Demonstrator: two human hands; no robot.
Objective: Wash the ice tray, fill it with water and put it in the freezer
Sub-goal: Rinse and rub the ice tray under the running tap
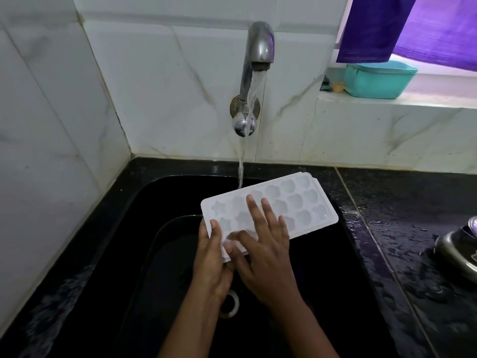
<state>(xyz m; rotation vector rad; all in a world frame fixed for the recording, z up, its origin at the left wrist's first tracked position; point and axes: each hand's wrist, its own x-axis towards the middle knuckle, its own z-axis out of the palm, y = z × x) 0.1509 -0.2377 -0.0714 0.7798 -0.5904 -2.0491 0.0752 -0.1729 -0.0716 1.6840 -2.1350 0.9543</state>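
tray: white ice tray (291,205) is held over the black sink (144,202), tilted, far end raised toward the counter (418,202).
left hand (210,257): fingers clamped on the near-left corner, thumb on top.
right hand (267,241): fingers spread flat across the cups, gripping nothing.
water: stream from the tap (259,45) lands at the tray's back edge, probably spilling behind it; contact point is hard to see.
risk: wet plastic and a one-corner grip, so the tray could slip into the sink.
risk 2: splash onto the already wet counter.
room: sink is open below; tiled wall close on the left.
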